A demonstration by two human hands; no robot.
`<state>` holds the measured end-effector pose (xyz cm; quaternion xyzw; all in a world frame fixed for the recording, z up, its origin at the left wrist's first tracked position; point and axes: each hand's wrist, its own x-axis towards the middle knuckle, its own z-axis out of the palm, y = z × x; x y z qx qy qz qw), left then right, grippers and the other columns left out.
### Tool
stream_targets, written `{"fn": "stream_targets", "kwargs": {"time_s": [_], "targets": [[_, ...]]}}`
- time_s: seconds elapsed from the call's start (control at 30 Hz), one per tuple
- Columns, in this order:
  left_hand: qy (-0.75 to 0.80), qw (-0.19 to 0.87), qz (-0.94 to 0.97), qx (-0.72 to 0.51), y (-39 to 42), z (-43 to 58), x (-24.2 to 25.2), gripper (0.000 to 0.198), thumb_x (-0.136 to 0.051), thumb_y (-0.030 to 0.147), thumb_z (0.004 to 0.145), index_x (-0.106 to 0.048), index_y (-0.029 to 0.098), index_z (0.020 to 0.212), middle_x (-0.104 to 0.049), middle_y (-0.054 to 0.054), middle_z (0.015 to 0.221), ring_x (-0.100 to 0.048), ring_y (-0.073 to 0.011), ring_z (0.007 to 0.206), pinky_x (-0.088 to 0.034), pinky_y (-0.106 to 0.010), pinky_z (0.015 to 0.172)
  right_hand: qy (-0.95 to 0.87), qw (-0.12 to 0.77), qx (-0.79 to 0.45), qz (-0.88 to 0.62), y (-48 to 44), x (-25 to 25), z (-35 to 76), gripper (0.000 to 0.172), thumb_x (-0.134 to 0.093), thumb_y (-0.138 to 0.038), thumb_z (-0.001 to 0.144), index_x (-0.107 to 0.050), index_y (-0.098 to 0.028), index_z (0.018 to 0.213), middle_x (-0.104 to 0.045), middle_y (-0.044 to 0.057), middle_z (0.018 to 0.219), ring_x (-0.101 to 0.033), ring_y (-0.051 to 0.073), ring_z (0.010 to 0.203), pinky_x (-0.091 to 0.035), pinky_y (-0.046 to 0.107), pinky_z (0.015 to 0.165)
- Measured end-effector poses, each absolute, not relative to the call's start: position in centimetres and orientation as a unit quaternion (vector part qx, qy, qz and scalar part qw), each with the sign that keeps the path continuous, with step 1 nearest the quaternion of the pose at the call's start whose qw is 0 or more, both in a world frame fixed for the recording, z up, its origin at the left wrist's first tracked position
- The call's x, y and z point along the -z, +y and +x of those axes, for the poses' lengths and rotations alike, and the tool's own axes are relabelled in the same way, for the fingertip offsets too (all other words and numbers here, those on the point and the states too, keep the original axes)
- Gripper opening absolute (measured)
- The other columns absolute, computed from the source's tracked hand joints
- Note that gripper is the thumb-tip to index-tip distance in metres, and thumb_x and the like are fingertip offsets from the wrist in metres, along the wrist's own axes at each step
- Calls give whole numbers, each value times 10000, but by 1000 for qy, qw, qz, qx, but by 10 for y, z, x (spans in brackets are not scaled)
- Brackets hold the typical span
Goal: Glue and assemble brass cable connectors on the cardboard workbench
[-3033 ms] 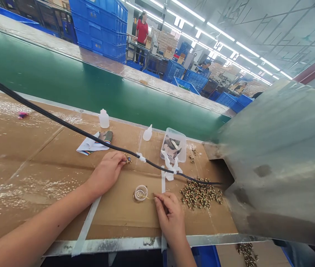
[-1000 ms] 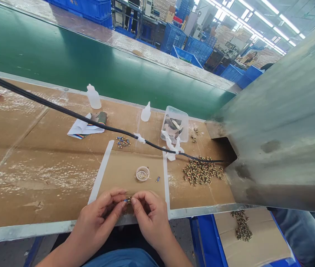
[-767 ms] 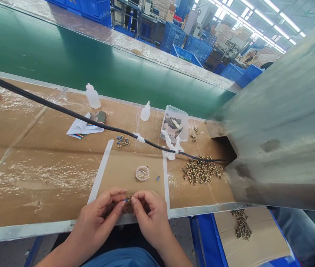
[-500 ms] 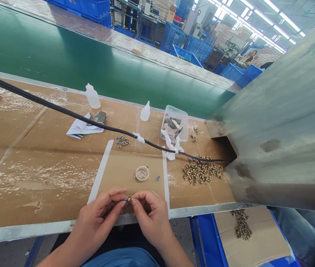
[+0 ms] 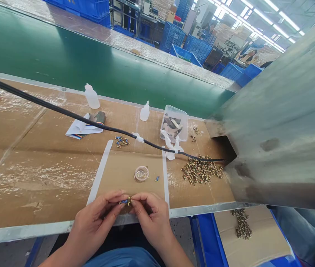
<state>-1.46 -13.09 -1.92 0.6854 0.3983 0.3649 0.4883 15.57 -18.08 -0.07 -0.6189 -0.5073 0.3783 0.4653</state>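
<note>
The person's left hand (image 5: 97, 218) and right hand (image 5: 151, 220) are close together near the front edge of the bench. Each hand makes a small, narrow pinch, and the fingertips (image 5: 131, 200) of both hands hold a tiny blue-and-gold part (image 5: 125, 201) between them. The part lies on its side, and its long way runs from left to right, nearly straight across the view. Its blue end points toward the left hand and its gold end points toward the right hand. It sits just over the front of the brown cardboard (image 5: 35, 174).

Just ahead of the hands are a little clear round cup (image 5: 135, 173) and one small blue bit (image 5: 156, 178), between two white tape strips (image 5: 100, 172). To the right lies a big pile of gold-and-dark rings (image 5: 201, 170). Farther ahead, a small heap of blue-and-gold parts (image 5: 120, 141) lies near a black cable (image 5: 90, 125).
</note>
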Motion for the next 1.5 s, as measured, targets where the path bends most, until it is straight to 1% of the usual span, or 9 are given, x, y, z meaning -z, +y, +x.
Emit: {"fn": "stream_targets", "kwargs": {"time_s": [0.13,0.3,0.53,0.73,0.9,1.0,1.13,1.4,1.5], "targets": [[395,507,665,-379,-130,-13,17,264,-611,225,871,-584,318,1116,-742,58,968,-718,-106,877,-574,-169,825,-503,459,-381,-626,-180,-1,155,129,-582,-247,887,-695,-183,888,-682,22,780,-644,124,661,-481,208,599],[413,471,685,-374,-130,-13,17,233,-638,253,850,-622,304,1077,-743,51,952,-719,-104,844,-578,-155,805,-497,453,-393,-627,-177,-6,155,147,-579,-258,881,-684,-164,839,-657,26,752,-609,122,651,-463,205,576],[426,483,673,-364,-130,-10,17,243,-647,275,845,-621,272,1087,-746,20,949,-724,-136,840,-604,-203,783,-489,439,-404,-637,-176,-9,155,164,-567,-253,878,-674,-151,806,-641,29,727,-589,120,635,-444,199,547],[441,429,700,-362,-130,-10,16,180,-665,321,829,-663,270,1002,-747,31,877,-723,-134,755,-613,-197,733,-488,444,-410,-630,-176,-11,156,140,-594,-250,856,-686,-149,822,-644,29,729,-580,117,630,-444,202,559],[430,481,683,-340,-131,-11,16,239,-647,298,852,-614,291,1088,-736,41,946,-719,-121,823,-599,-185,787,-452,446,-454,-625,-173,-13,157,177,-579,-280,863,-665,-138,801,-628,25,712,-577,114,602,-446,209,551],[419,502,675,-341,-130,-11,15,239,-623,279,871,-601,287,1109,-727,38,962,-716,-116,831,-596,-181,794,-409,453,-502,-613,-171,-14,157,194,-585,-306,854,-649,-131,800,-607,13,675,-567,101,563,-431,193,513],[411,479,696,-342,-129,-10,15,218,-617,264,875,-608,283,1091,-722,41,935,-709,-107,811,-592,-159,774,-377,445,-539,-608,-168,-15,158,205,-608,-324,827,-647,-126,790,-589,0,643,-563,89,537,-405,164,469],[418,418,733,-337,-131,-11,17,190,-594,287,888,-586,281,1077,-727,36,920,-713,-119,810,-591,-165,748,-356,419,-570,-611,-164,-17,160,256,-641,-367,798,-688,-116,774,-579,-7,572,-543,79,502,-395,149,447],[426,395,741,-338,-133,-13,22,197,-588,312,891,-574,273,1083,-729,27,910,-718,-129,793,-596,-189,760,-351,408,-578,-614,-163,-19,162,271,-640,-376,791,-706,-115,768,-573,-7,553,-537,79,496,-395,147,441]]}}
